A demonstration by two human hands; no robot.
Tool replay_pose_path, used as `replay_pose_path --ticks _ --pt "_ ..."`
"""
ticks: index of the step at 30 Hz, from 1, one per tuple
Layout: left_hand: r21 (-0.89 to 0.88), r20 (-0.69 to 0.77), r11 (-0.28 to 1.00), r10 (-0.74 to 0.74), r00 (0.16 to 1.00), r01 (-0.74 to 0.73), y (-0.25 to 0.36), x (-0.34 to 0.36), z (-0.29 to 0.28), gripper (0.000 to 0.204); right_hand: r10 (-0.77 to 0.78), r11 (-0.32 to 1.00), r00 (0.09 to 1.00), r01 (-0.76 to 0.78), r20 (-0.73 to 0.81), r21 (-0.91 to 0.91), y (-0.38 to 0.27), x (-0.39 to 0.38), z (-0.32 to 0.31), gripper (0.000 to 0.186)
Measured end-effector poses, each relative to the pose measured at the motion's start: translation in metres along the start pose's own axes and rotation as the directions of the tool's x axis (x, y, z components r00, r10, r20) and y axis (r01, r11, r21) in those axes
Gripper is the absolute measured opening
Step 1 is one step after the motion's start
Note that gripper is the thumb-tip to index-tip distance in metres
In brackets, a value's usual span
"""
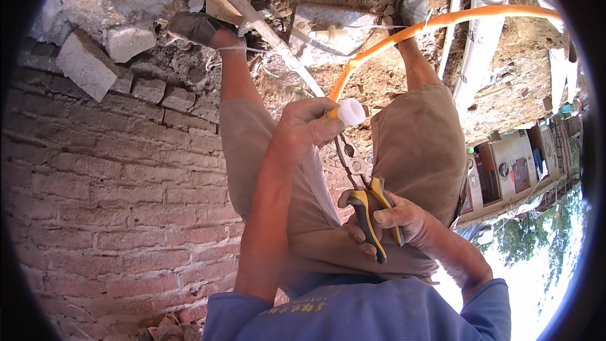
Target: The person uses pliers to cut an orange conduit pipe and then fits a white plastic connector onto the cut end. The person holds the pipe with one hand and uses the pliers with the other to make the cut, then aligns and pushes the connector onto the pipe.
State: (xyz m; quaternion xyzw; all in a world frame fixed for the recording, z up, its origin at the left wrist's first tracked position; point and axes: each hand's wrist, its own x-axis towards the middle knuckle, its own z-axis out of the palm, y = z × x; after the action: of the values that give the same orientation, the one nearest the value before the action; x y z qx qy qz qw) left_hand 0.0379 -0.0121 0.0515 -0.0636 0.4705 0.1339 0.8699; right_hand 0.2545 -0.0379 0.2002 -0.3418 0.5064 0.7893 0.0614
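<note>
My left hand [307, 125] is closed around the end of an orange flexible pipe [404, 33]. A short white plastic collar [351, 112] sits at that end, its round mouth facing away from my fingers. Lower and to the right, my right hand [404, 218] grips pliers [366, 215] with black and yellow handles. Their metal jaws point up toward the collar, a little below it. A thin dark wire-like strip [343, 163] runs beside the jaws; where it ends under my left hand is hidden.
A brick wall [126, 208] fills the left side. Broken concrete blocks [88, 66] and rubble lie beyond it. A wooden pole [259, 22] slants between my feet. White wrapped pipes [483, 38] lie at the upper right, and a building [511, 167] stands farther right.
</note>
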Motion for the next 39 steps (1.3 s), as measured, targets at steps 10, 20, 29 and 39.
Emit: replay_pose_path --ticks 10,20,29,39 --pt "-0.070 0.003 0.996 0.047 0.999 -0.046 0.001 -0.003 0.003 0.038 -0.055 0.903 0.960 -0.069 0.274 0.423 0.030 0.009 -0.003 0.064" --pt "-0.127 0.004 0.991 0.036 0.999 -0.035 0.012 0.003 0.000 0.036 -0.065 0.898 0.946 -0.083 0.317 0.431 0.018 0.014 0.010 0.063" --pt "-0.040 0.115 0.999 -0.022 0.993 0.027 0.013 0.013 -0.001 0.031 0.070 0.989 0.995 -0.079 -0.076 -0.122 -0.015 0.000 -0.004 0.068" --pt "-0.014 0.059 0.992 -0.128 0.990 0.129 0.027 0.022 -0.002 0.027 0.045 0.975 0.997 -0.058 -0.063 -0.215 -0.015 0.005 0.001 0.060"
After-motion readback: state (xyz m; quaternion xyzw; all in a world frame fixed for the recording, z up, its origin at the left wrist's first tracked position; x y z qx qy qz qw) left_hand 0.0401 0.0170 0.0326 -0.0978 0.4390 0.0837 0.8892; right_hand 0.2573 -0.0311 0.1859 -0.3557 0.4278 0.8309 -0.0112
